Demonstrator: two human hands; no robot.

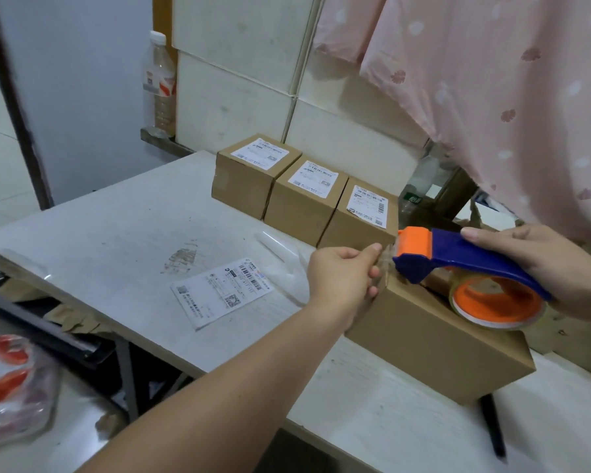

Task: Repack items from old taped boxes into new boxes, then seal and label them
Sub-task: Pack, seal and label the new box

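A plain brown cardboard box (pixel 434 339) stands on the white table (pixel 123 240) at the right. Above its top, my right hand (pixel 539 264) grips the blue handle of an orange-and-blue tape dispenser (pixel 471 278) with a clear tape roll. My left hand (pixel 345 278) pinches the free end of the clear tape at the box's left top edge, just in front of the dispenser's orange nose. A loose shipping label (pixel 222 291) lies flat on the table to the left of the box.
Three sealed, labelled brown boxes (pixel 304 196) stand in a row behind. A clear plastic strip (pixel 270 245) lies near them. A water bottle (pixel 158 83) stands at the back left, pink cloth (pixel 492 80) hangs at right, and a red-and-white plastic bag (pixel 11 387) sits lower left.
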